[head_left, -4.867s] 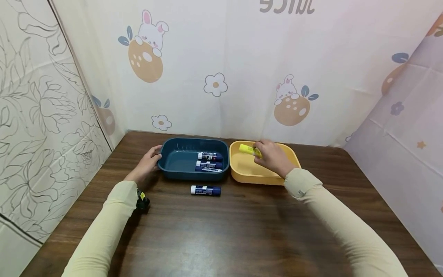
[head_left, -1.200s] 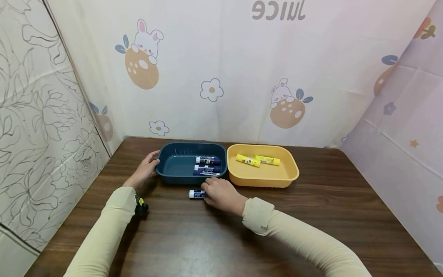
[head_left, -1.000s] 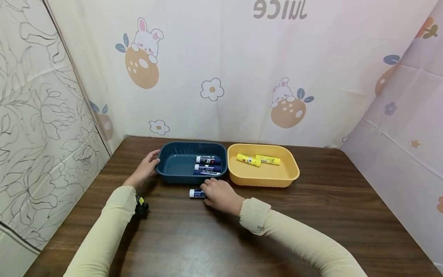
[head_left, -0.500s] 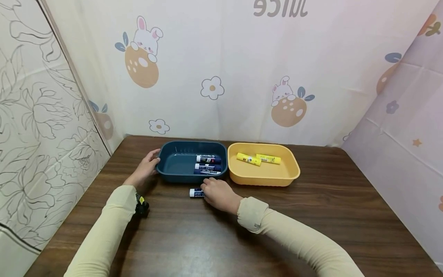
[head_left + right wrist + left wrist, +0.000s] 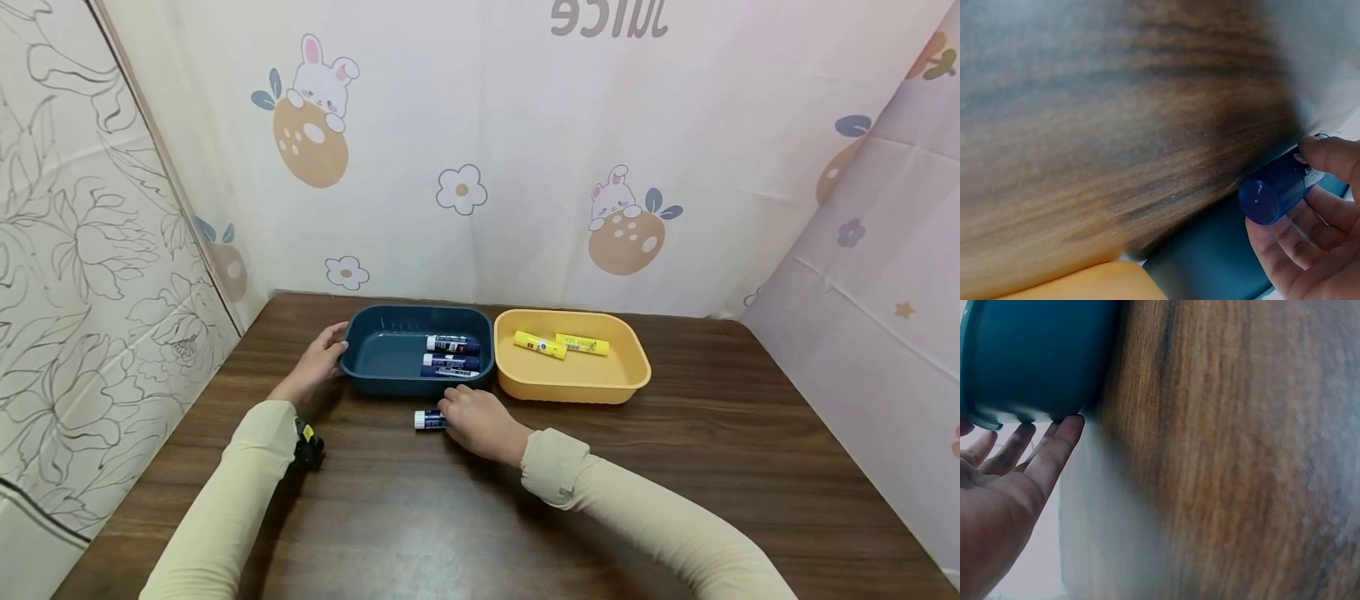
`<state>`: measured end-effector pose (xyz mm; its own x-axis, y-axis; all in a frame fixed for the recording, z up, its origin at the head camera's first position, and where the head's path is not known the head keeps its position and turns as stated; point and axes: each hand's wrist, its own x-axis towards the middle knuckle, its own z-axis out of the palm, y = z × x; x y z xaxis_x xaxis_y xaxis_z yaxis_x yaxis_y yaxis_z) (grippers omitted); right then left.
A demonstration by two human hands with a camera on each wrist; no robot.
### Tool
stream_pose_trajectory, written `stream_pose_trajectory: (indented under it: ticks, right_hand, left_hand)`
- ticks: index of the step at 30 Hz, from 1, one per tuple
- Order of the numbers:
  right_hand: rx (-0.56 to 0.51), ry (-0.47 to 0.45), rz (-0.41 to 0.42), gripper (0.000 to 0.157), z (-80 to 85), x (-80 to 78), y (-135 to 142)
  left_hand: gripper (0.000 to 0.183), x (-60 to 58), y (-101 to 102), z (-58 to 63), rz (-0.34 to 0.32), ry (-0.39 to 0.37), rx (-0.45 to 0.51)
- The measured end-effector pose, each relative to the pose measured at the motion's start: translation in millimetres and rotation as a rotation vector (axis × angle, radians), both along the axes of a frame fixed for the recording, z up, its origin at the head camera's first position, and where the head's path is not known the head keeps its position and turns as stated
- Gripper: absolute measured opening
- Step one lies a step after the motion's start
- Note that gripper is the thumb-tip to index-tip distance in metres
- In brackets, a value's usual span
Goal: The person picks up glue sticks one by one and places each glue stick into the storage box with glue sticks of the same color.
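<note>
My right hand (image 5: pixel 480 421) pinches a dark blue glue stick (image 5: pixel 429 420) with a white end, just in front of the blue tray (image 5: pixel 382 385). Thumb and fingers lie on either side of its barrel in the right wrist view, where the blue end (image 5: pixel 1259 201) faces the camera. Whether it touches the table cannot be told. At the tray's left end, my left hand (image 5: pixel 318 362) touches the outer wall with fairly straight fingers (image 5: pixel 1054 453). Inside that tray lie several dark blue glue sticks (image 5: pixel 452 362), grouped to the right.
A yellow tray (image 5: pixel 573 392) stands against the blue tray's right side, holding two yellow glue sticks (image 5: pixel 540 345). Behind both trays hangs a printed curtain (image 5: pixel 525 242). The brown wooden table (image 5: pixel 420 525) extends toward me. A black device (image 5: pixel 308 448) sits at my left wrist.
My right hand has let go of a yellow glue stick in the yellow tray and moved left to grip the blue one. In the last second it barely moves. My left hand stays at the blue tray.
</note>
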<state>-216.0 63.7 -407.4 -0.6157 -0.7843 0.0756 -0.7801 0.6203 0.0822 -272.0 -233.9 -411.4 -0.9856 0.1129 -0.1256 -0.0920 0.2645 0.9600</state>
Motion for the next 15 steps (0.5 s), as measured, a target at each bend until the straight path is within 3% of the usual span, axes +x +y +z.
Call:
stream_pose_trajectory:
  ticks: [6, 13, 15]
  right_hand:
    - [-0.005, 0.008, 0.01, 0.022, 6.8, 4.9, 4]
    - [-0.019, 0.009, 0.035, 0.022, 20.9, 11.0, 11]
    - [-0.022, 0.01, 0.04, 0.023, 26.2, 12.9, 13]
  left_hand:
    - [0.052, -1.8, -1, -1.2, 0.003, 0.005, -0.007]
    - [0.052, 18.2, 9, 28.4, -0.013, -0.019, 0.014]
    - [0.052, 18.6, 9, 28.4, -0.012, -0.022, 0.016]
